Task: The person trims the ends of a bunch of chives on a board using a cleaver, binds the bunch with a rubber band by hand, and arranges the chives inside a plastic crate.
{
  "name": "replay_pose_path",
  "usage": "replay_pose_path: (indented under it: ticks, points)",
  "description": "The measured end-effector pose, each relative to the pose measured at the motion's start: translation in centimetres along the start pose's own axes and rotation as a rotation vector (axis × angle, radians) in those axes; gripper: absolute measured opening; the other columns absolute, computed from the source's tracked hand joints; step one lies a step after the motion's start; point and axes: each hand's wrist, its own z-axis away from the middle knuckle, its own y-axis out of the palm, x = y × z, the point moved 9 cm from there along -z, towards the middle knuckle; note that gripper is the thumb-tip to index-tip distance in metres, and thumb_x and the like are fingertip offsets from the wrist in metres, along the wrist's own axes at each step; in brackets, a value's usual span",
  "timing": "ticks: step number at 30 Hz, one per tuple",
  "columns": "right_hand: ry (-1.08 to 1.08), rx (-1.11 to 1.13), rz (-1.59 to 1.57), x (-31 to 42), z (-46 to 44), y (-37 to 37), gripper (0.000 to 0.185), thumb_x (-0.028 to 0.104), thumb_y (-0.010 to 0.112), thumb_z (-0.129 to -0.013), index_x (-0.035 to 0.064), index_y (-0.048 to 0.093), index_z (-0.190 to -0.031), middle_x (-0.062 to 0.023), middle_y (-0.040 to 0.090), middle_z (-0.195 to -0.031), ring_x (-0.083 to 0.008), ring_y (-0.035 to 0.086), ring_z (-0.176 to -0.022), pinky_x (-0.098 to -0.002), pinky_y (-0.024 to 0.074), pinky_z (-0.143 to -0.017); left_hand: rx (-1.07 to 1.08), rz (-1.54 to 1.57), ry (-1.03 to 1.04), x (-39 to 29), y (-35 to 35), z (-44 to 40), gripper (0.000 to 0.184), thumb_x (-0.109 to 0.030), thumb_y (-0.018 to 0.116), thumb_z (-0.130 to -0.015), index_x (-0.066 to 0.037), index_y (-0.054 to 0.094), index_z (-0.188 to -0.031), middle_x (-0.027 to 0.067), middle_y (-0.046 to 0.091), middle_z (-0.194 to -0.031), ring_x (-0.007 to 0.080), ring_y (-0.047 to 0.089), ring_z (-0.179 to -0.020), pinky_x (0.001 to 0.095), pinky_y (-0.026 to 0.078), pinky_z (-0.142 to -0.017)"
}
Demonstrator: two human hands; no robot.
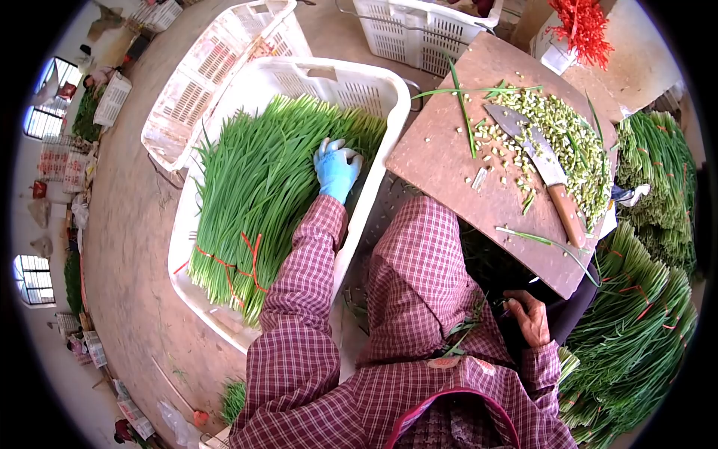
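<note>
My left hand point(337, 170), in a blue glove, rests on the right side of a thick stack of green garlic chives point(258, 179). Its fingers are bent but apart, touching the leaves. Red ties point(254, 258) cross the lower ends of the chives, which lie in a white plastic crate point(381, 90). Bare and low beside my right thigh, my right hand point(529, 318) has its fingers curled closed; what they hold, if anything, is hidden in shadow. A wooden-handled knife point(544, 161) lies on a brown board point(441, 142) among chopped chive pieces point(576, 142).
Another white crate point(198, 90) stands behind the chive crate, and a further crate point(404, 37) is at the top. Tied chive bundles point(636, 322) are heaped at the right. Red ties point(582, 30) hang at the upper right. Other people and crates line the left wall.
</note>
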Motion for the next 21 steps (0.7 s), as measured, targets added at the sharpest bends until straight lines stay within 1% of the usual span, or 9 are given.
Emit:
replay_pose_path:
  ticks: [5,7,8,11,13,16,18,20,21]
  points:
    - [0.031,0.011,-0.026,-0.6,-0.1,0.1,0.027,0.012,0.056,-0.091,-0.0047,0.064,-0.110,-0.0098,0.067,-0.081,-0.0127,0.061,-0.074,-0.0269,0.0491,-0.070,-0.039,-0.001,-0.014,-0.6,-0.7,0.3,0.016,-0.035,0.073,-0.073,-0.020,0.076,-0.078,0.0022,0.057,-0.126,0.0283,0.034,-0.133,0.0509,0.020,-0.113]
    - [0.030,0.015,-0.029,-0.4,-0.1,0.1,0.027,0.012,0.056,-0.091,-0.0047,0.064,-0.110,-0.0099,0.067,-0.081,-0.0127,0.061,-0.074,-0.0270,0.0493,-0.070,0.055,-0.047,-0.009,-1.3,-0.9,0.6,0.016,-0.035,0.073,-0.074,-0.020,0.076,-0.078,0.0029,0.055,-0.129,0.0281,0.033,-0.134,0.0519,0.018,-0.114]
    - [0.028,0.016,-0.023,-0.3,-0.1,0.1,0.027,0.012,0.056,-0.091,-0.0047,0.064,-0.110,-0.0100,0.068,-0.081,-0.0128,0.061,-0.073,-0.0271,0.0494,-0.070,0.054,-0.047,-0.009,-1.2,-0.8,0.6,0.016,-0.035,0.073,-0.074,-0.020,0.076,-0.078,0.0029,0.055,-0.129,0.0281,0.033,-0.134,0.0519,0.018,-0.114]
    - [0.025,0.015,-0.021,-0.4,-0.2,0.1,0.026,0.012,0.056,-0.091,-0.0046,0.064,-0.110,-0.0100,0.068,-0.081,-0.0129,0.061,-0.073,-0.0270,0.0495,-0.070,0.004,-0.063,0.029,-0.9,-0.6,0.5,0.012,-0.031,0.075,-0.072,-0.020,0.075,-0.074,0.0012,0.058,-0.124,0.0278,0.035,-0.132,0.0512,0.021,-0.112]
    - [0.025,0.013,-0.024,-0.5,-0.1,0.1,0.026,0.012,0.056,-0.091,-0.0045,0.064,-0.110,-0.0100,0.068,-0.081,-0.0130,0.061,-0.073,-0.0269,0.0495,-0.069,-0.095,0.028,0.067,-1.0,-1.4,0.3,0.009,-0.027,0.076,-0.070,-0.018,0.073,-0.070,-0.0006,0.061,-0.117,0.0274,0.039,-0.129,0.0510,0.024,-0.110]
    - [0.039,0.019,-0.019,-0.4,-0.2,0.1,0.026,0.012,0.056,-0.091,-0.0044,0.064,-0.110,-0.0100,0.068,-0.081,-0.0125,0.061,-0.072,-0.0266,0.0496,-0.069,-0.178,0.023,0.077,-0.8,-2.0,-0.7,0.008,-0.024,0.076,-0.069,-0.017,0.072,-0.066,-0.0018,0.063,-0.112,0.0263,0.041,-0.126,0.0491,0.027,-0.107]
    - [0.017,0.024,0.001,0.0,-0.3,0.2,0.026,0.012,0.056,-0.092,-0.0043,0.064,-0.109,-0.0097,0.067,-0.081,-0.0123,0.061,-0.072,-0.0265,0.0498,-0.068,-0.192,0.038,0.063,-0.1,-2.1,-1.2,0.008,-0.023,0.076,-0.069,-0.016,0.072,-0.066,-0.0004,0.064,-0.110,0.0256,0.043,-0.124,0.0468,0.029,-0.107]
    - [0.018,0.021,0.002,-0.2,-0.4,0.2,0.026,0.013,0.056,-0.092,-0.0042,0.064,-0.109,-0.0096,0.068,-0.081,-0.0124,0.061,-0.072,-0.0267,0.0499,-0.068,-0.165,0.218,0.004,1.3,-1.6,-1.5,0.010,-0.023,0.076,-0.070,-0.014,0.072,-0.067,0.0010,0.066,-0.109,0.0259,0.046,-0.122,0.0437,0.031,-0.106]
    - [0.020,0.018,0.004,-0.4,-0.4,0.2,0.026,0.013,0.056,-0.092,-0.0041,0.064,-0.109,-0.0095,0.068,-0.080,-0.0124,0.061,-0.072,-0.0268,0.0500,-0.067,-0.173,0.218,0.009,0.8,-2.1,-1.4,0.011,-0.022,0.075,-0.071,-0.011,0.072,-0.070,0.0044,0.067,-0.107,0.0271,0.050,-0.117,0.0419,0.035,-0.104]
